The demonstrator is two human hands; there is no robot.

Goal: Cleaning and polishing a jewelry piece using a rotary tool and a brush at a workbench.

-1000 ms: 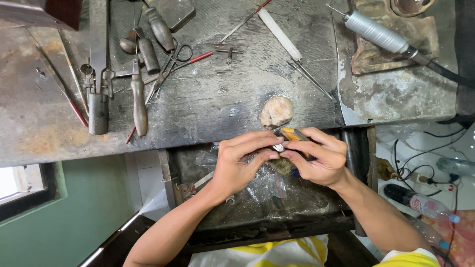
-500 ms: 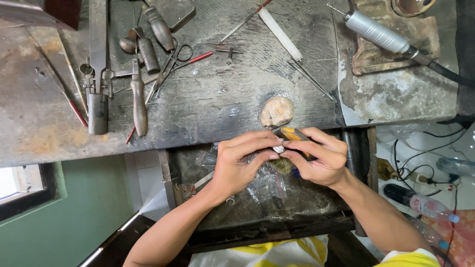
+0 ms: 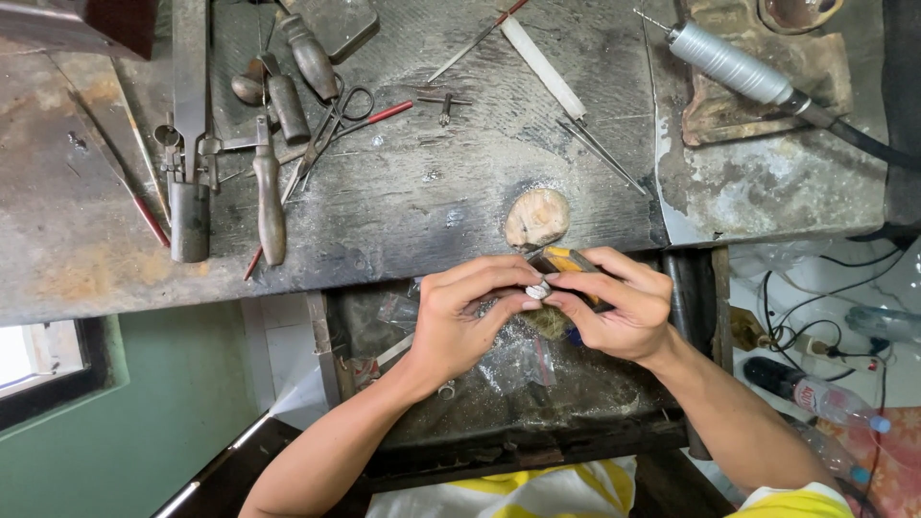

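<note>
I see both hands meeting just below the centre of the frame, over the open drawer under the workbench; my left hand and right hand pinch a small silvery ring between their fingertips; the right hand also grips an orange-handled tool; a worn bench peg sits just above; pliers and scissors lie at upper left.
</note>
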